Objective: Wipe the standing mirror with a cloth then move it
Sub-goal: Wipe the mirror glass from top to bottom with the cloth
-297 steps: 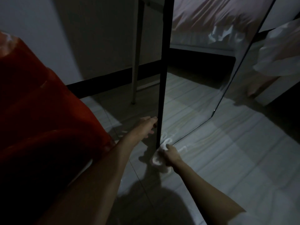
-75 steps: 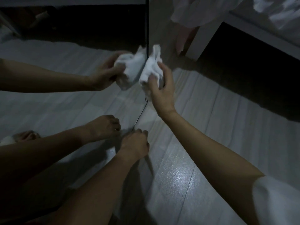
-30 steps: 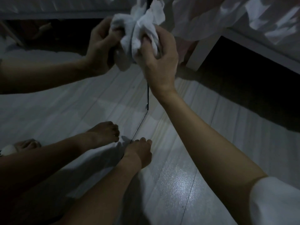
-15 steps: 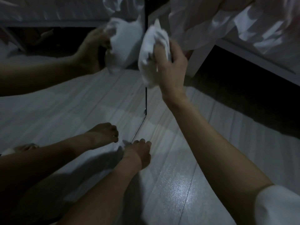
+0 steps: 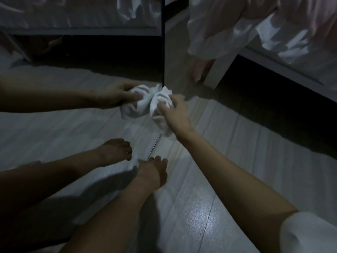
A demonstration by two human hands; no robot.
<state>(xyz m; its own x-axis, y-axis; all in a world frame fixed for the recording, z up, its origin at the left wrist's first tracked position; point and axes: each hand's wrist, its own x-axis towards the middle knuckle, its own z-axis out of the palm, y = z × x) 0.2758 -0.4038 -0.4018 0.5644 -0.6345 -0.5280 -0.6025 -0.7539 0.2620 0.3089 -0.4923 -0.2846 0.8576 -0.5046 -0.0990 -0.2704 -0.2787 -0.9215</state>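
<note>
The standing mirror [image 5: 162, 52] fills the left half of the view, and its dark right edge runs straight down to the floor. My right hand [image 5: 176, 114] grips a crumpled white cloth [image 5: 161, 103] and presses it against the low part of that edge. My left hand [image 5: 153, 170] rests on the floor with its fingertips against the mirror's bottom edge. The glass shows reflections of both arms and the cloth.
A white bed frame with a leg [image 5: 217, 70] stands close on the right, with rumpled white and pink bedding [image 5: 264, 30] hanging over it. It is dark under the bed. Pale plank floor [image 5: 246, 161] stretches to the right. The room is dim.
My right hand has slid the cloth down the mirror's right edge, from high up to near the floor. My left hand has stayed at the bottom edge.
</note>
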